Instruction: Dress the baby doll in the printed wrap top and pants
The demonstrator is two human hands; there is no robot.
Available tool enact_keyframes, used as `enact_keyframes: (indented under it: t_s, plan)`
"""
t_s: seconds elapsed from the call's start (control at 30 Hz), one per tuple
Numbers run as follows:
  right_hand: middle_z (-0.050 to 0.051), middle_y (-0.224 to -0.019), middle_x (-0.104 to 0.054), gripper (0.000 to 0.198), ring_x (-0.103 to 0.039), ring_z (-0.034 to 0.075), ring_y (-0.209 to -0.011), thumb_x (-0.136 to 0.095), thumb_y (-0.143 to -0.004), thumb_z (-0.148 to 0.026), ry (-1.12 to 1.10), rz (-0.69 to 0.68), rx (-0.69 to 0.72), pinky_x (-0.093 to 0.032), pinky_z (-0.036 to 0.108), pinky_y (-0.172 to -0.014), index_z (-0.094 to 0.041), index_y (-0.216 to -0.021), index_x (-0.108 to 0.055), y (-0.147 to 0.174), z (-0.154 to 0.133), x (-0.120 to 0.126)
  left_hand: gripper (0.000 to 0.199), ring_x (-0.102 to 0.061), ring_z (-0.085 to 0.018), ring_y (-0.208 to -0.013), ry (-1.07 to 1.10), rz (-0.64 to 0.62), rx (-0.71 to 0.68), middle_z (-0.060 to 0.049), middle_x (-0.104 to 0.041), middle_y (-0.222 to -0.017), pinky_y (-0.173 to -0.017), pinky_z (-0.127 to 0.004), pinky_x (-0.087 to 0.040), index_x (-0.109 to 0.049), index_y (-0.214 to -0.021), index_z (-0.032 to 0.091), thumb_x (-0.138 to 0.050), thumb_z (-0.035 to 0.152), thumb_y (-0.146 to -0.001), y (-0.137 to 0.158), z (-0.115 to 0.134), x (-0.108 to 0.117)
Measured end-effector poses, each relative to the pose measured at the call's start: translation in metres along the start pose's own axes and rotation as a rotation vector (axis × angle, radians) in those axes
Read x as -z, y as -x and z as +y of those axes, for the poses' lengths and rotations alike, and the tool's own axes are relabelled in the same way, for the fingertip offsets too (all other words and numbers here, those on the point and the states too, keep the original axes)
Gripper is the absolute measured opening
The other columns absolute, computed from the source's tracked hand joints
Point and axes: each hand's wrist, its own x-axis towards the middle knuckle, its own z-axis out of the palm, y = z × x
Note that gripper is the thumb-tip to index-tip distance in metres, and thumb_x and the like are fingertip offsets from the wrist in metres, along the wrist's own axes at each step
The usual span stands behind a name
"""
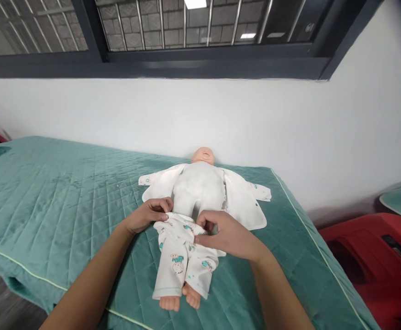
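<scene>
A baby doll (200,183) lies on its back, head toward the wall and feet toward me. Its white shirt (245,197) is spread open at both sides, with the sleeves on its arms. White printed baby pants (175,256) cover its lower legs, and the bare feet stick out of the cuffs. My left hand (152,213) pinches the waistband at its left side. On the other side, my right hand (224,233) has its fingers closed on the waistband near the doll's thigh. The waistband sits below the white cloth body.
The doll rests on a green quilted cover (66,197) over a bed or table. A white wall (173,114) with a dark-framed, barred window (186,64) stands behind. At the right is a red plastic object (369,261) beside the bed's edge.
</scene>
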Motion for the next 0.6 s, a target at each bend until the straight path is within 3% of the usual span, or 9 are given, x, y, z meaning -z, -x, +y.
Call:
enact_keyframes:
  t_s: [0.23, 0.33, 0.47, 0.6]
  plan:
    - [-0.003, -0.078, -0.056, 0.012, -0.05, 0.013, -0.074, -0.055, -0.09, -0.03, -0.117, 0.157, 0.028, -0.037, 0.024, -0.064, -0.021, -0.091, -0.062, -0.013, 0.015, -0.008, 0.017, -0.049, -0.014, -0.081, -0.088, -0.015, 0.044, -0.003, -0.053, -0.091, -0.072, -0.025, -0.035, -0.074, -0.088, 0.015, -0.076, 0.028, -0.076, -0.001, 0.001, 0.001]
    - [-0.002, -0.081, -0.06, 0.015, -0.052, 0.014, -0.075, -0.053, -0.091, -0.031, -0.113, 0.226, 0.014, -0.037, 0.024, -0.064, -0.022, -0.093, -0.064, -0.021, 0.023, -0.015, 0.016, -0.05, -0.014, -0.082, -0.117, -0.007, 0.029, -0.003, -0.052, -0.088, -0.073, -0.025, -0.036, -0.072, -0.08, 0.013, -0.077, 0.028, -0.076, -0.003, 0.0, -0.001]
    - [-0.002, -0.075, -0.059, 0.019, -0.051, 0.013, -0.07, -0.059, -0.089, -0.038, -0.186, 0.307, -0.035, -0.036, 0.024, -0.061, -0.022, -0.094, -0.066, -0.025, 0.028, -0.017, 0.022, -0.051, -0.013, -0.082, -0.113, 0.134, 0.01, -0.002, -0.056, -0.088, -0.074, -0.024, -0.038, -0.065, -0.08, 0.013, -0.074, 0.034, -0.08, -0.005, -0.004, -0.003]
    - [-0.003, -0.066, -0.055, 0.026, -0.047, 0.011, -0.06, -0.065, -0.083, -0.042, -0.393, 0.292, -0.08, -0.034, 0.024, -0.056, -0.019, -0.095, -0.066, -0.022, 0.028, -0.009, 0.028, -0.05, -0.011, -0.075, -0.106, 0.313, 0.059, 0.0, -0.057, -0.084, -0.067, -0.021, -0.038, -0.062, -0.088, 0.016, -0.071, 0.041, -0.082, -0.007, -0.008, -0.005]
